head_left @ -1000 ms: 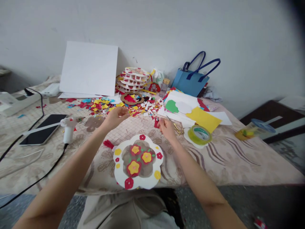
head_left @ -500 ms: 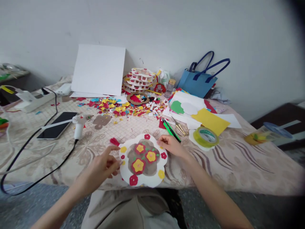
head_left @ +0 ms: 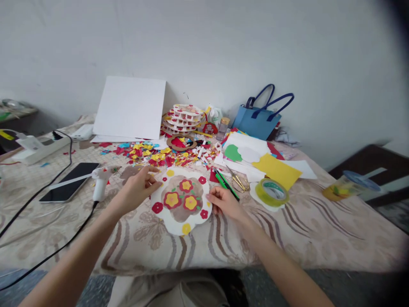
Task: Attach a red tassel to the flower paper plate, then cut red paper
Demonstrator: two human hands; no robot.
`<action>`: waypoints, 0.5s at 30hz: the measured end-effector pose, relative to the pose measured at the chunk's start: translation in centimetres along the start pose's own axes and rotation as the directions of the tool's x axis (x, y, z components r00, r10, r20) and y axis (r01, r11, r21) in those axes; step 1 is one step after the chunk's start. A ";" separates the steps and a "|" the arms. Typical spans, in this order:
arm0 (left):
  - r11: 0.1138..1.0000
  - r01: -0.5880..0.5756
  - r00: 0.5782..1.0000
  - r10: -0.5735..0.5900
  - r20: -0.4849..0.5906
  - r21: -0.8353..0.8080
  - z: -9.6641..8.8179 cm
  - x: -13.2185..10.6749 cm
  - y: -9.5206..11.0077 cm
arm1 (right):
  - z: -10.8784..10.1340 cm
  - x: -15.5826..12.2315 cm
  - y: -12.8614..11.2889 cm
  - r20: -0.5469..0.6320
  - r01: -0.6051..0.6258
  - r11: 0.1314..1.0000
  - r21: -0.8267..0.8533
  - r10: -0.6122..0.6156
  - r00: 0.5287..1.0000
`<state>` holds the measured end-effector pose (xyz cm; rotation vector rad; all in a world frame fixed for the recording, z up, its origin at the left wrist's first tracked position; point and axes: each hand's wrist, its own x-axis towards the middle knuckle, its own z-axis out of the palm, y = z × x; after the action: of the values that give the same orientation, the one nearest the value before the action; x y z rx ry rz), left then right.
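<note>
Both the left hand (head_left: 139, 187) and the right hand (head_left: 224, 201) flank a scalloped white panel (head_left: 183, 217) near the front of a cloth-covered desk (head_left: 303, 249). The panel lies between them, its grey-brown centre bearing three yellow-and-red flowers, its border dotted with red and yellow pieces. At its right edge, the right hand pinches the rim between thumb and curled fingers. The left hand, fingers parted and loosely bent, reaches the upper left edge with nothing visible in its grasp; whether its fingertips touch the panel cannot be told.

Just beyond the right hand lie a green cutter (head_left: 227, 185), gold-handled scissors (head_left: 240, 184) and a roll of yellow tape (head_left: 264, 194).

Among the containers, a clear cup (head_left: 335, 192) with a blue lid, by the desk's right edge, holds an amber drink with yellow-green pieces in it. Against the wall, a blue bag (head_left: 257, 122) stands with a dark object showing at its opening. Beside it, a gold-capped jar (head_left: 223, 131) is see-through, its contents too small to make out.
</note>
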<state>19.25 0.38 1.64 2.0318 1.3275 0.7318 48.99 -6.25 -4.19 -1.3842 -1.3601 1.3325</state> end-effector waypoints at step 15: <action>0.993 0.038 0.975 -0.013 -0.223 0.112 0.3 3.6 -3.0 | -1.4 -0.7 -0.1 -0.107 0.138 0.974 -0.179 -0.158 0.982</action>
<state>18.90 4.68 -0.33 2.0654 1.5511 0.9115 50.39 -6.76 -3.80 -1.4213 -1.4924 1.0379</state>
